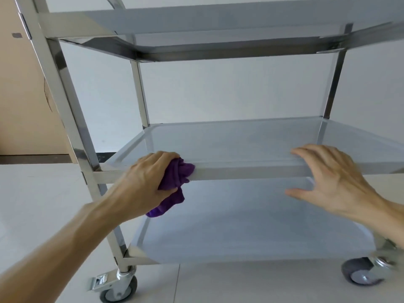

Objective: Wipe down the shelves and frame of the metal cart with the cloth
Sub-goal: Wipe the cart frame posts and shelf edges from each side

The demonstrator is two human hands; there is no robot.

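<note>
A three-shelf metal cart (74, 119) on wheels fills the view. My left hand (148, 178) grips a bunched purple cloth (177, 178) and presses it against the front rim of the middle shelf (251, 170), near its left end. A tail of the cloth hangs down below my palm. My right hand (332, 178) rests on the same rim toward the right, fingers straight over the top edge and thumb below it. Below lies the bottom shelf (240, 232); the top shelf (218, 20) is overhead.
A caster with a brake tab (118, 285) sits at the front left, another caster (363, 272) at the front right. Pale floor tiles surround the cart. A beige panel (24, 95) stands behind the left post, a white wall behind the cart.
</note>
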